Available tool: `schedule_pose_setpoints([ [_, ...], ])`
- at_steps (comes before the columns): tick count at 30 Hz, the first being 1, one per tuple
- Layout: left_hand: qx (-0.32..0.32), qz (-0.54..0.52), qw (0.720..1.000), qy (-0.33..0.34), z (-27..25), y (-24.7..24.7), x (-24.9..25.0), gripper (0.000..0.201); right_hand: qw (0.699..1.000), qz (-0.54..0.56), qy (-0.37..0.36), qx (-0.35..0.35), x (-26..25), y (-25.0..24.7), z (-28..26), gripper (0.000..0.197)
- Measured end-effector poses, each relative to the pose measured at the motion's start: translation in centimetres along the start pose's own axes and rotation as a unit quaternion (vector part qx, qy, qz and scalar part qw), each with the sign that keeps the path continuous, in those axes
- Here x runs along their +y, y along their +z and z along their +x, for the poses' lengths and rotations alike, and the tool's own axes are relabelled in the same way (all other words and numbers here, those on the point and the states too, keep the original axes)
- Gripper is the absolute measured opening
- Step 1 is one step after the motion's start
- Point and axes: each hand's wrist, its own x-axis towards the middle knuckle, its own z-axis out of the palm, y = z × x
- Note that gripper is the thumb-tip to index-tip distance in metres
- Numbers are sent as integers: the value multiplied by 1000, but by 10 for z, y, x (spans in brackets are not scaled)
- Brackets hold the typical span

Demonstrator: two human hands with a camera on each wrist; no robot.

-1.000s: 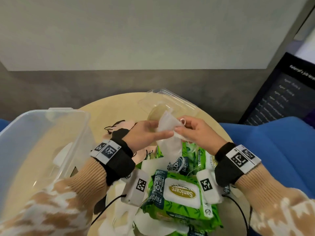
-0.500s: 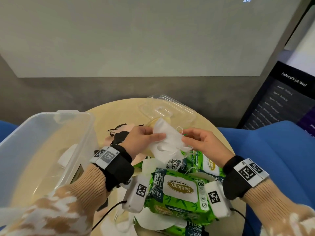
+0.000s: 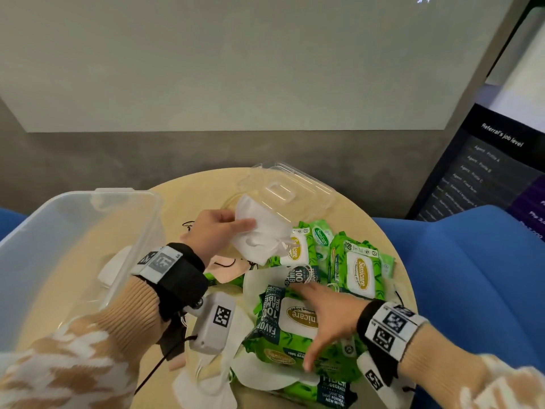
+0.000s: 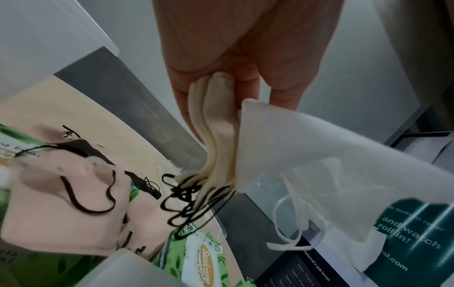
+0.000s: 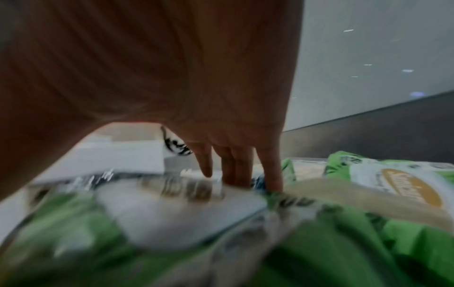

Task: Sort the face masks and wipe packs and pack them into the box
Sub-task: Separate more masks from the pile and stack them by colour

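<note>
My left hand (image 3: 216,231) pinches a folded white face mask (image 3: 259,234) above the table's middle. The left wrist view shows that hand (image 4: 236,73) also holding beige masks (image 4: 216,136) with black ear loops beside the white mask (image 4: 319,165). My right hand (image 3: 327,315) lies flat with straight, spread fingers on the big green wipe pack (image 3: 274,329); the right wrist view, blurred, shows its fingertips (image 5: 233,174) touching the pack (image 5: 172,213). More green wipe packs (image 3: 358,270) lie behind. The clear plastic box (image 3: 126,231) stands at the left.
The box's clear lid (image 3: 284,188) lies at the back of the round wooden table (image 3: 188,190). Pink masks with black loops (image 3: 228,268) sit under my left wrist; white masks (image 3: 206,385) lie at the front edge. Blue seats (image 3: 472,276) flank the table.
My right hand has let go of the white mask and dropped toward me onto the big wipe pack. The left hand keeps the mask, shifted slightly left.
</note>
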Motion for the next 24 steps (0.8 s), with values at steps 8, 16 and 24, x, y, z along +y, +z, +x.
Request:
schedule_pose_setpoints([
  [8,2,-5,1000,-2,-2,-3,0,23,993,-111,-10,50,-6,7,13,132],
  [16,34,-60,997,36,4,-16,5,16,974,97,-35,200,15,-71,-11,125],
  [24,6,19,989,146,17,-15,4,64,943,59,108,308,67,-114,41,133],
])
